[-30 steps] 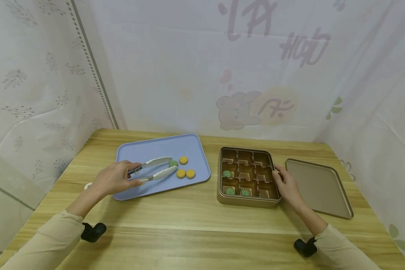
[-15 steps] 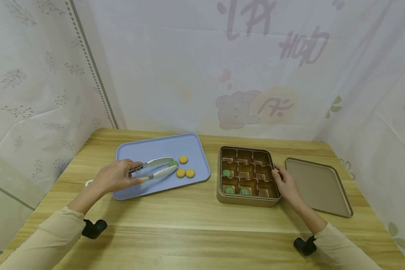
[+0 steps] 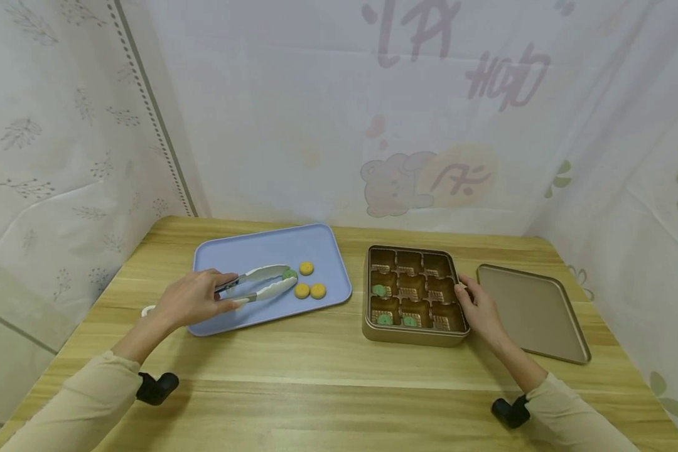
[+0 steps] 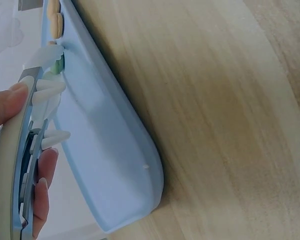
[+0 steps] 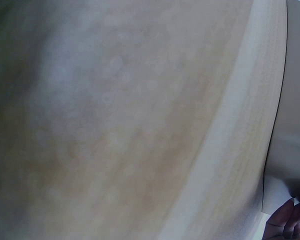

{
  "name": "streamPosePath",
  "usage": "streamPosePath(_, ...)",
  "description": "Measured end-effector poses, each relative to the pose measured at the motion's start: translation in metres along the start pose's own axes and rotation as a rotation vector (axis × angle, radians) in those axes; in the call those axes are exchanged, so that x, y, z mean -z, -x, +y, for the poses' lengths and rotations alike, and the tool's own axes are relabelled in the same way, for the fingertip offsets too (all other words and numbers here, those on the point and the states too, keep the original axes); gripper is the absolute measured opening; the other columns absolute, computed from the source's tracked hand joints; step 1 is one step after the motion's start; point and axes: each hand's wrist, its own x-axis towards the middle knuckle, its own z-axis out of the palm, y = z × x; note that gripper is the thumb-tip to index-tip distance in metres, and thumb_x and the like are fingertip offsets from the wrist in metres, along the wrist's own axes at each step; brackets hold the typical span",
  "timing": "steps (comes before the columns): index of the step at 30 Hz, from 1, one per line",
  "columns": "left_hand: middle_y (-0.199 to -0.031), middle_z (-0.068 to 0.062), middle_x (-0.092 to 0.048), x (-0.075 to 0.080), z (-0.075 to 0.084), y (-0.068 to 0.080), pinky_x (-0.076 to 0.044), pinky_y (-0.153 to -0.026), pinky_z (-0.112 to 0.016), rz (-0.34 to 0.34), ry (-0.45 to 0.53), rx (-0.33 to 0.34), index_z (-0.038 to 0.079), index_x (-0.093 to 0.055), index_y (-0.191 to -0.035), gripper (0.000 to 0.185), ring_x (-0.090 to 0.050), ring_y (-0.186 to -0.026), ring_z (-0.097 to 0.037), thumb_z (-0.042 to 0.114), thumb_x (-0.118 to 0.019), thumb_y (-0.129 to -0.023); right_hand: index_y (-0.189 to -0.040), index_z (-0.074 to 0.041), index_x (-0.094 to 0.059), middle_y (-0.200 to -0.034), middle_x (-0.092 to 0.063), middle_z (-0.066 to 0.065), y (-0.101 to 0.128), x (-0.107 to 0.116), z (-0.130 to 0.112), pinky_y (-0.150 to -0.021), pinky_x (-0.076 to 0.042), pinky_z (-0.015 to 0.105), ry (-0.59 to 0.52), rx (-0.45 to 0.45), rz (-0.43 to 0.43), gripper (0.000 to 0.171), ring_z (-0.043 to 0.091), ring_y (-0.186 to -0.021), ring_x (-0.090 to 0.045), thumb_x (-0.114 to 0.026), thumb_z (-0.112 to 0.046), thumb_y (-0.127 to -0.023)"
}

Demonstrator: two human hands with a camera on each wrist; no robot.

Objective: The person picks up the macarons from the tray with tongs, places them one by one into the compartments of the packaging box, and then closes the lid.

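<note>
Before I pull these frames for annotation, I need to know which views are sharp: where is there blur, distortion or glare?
Head view: evenly lit, sharp on the tongs and box, table edges bowed by the wide lens. Left wrist view: tray crisp, wood slightly soft. Right wrist view: almost wholly defocused wood, only fingertips at the corner.

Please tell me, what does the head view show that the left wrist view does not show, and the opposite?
Only the head view shows the right hand touching the gold box with its compartments, and the lid beside it. Only the left wrist view shows, close up, the fingertips on the tongs' handle and the tray's rounded corner. Both show the left hand holding the tongs, the green piece between their tips, and the blue tray on the wooden table.
</note>
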Motion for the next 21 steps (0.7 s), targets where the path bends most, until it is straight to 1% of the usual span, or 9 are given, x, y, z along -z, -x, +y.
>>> streamPosePath(7,-0.105,-0.015,-0.068,-0.0028,0.0001,0.0043,-0.033,-0.049,-0.026,0.039,-0.016,-0.020,0.002,-0.061,-0.131,0.058,-0.045,-0.059,-0.009,0.032,-0.075,-0.083,-0.142,0.009,-0.043,-0.107,-0.064,0.026,-0.0013,-0.0008,0.0012,-0.075,-0.047,0.026,0.014,-0.003,0.007,0.046,0.023,-0.093,-0.059,-0.041,-0.019,-0.105)
streamPosePath(12,-0.104,-0.014,-0.068,-0.0025,0.0012,0.0061,-0.036,-0.050,-0.027,0.053,-0.012,-0.022,0.002,-0.061,-0.131,0.058,-0.049,-0.064,-0.009,0.031,-0.075,-0.083,-0.142,0.009,-0.043,-0.107,-0.064,0.026,-0.0017,-0.0010,0.0016,-0.074,-0.047,0.025,0.011,0.000,0.009,0.046,0.018,-0.090,-0.058,-0.042,-0.019,-0.105)
streamPosePath(17,-0.106,-0.014,-0.068,-0.0011,0.0041,0.0063,-0.037,-0.050,-0.026,0.064,0.002,-0.023,0.003,-0.060,-0.132,0.059,-0.052,-0.068,-0.008,0.033,-0.075,-0.084,-0.142,0.008,-0.044,-0.108,-0.064,0.026,-0.0016,-0.0007,0.0011,-0.075,-0.047,0.024,0.011,0.000,0.011,0.046,0.017,-0.091,-0.058,-0.042,-0.019,-0.105)
streamPosePath(21,-0.107,-0.013,-0.068,0.0006,0.0092,0.0054,-0.038,-0.051,-0.025,0.082,0.003,-0.043,0.005,-0.061,-0.132,0.058,-0.053,-0.070,-0.008,0.032,-0.076,-0.083,-0.143,0.008,-0.042,-0.109,-0.063,0.026,-0.0004,-0.0004,0.0001,-0.075,-0.047,0.024,-0.001,-0.009,0.001,0.047,0.017,-0.092,-0.058,-0.041,-0.021,-0.106)
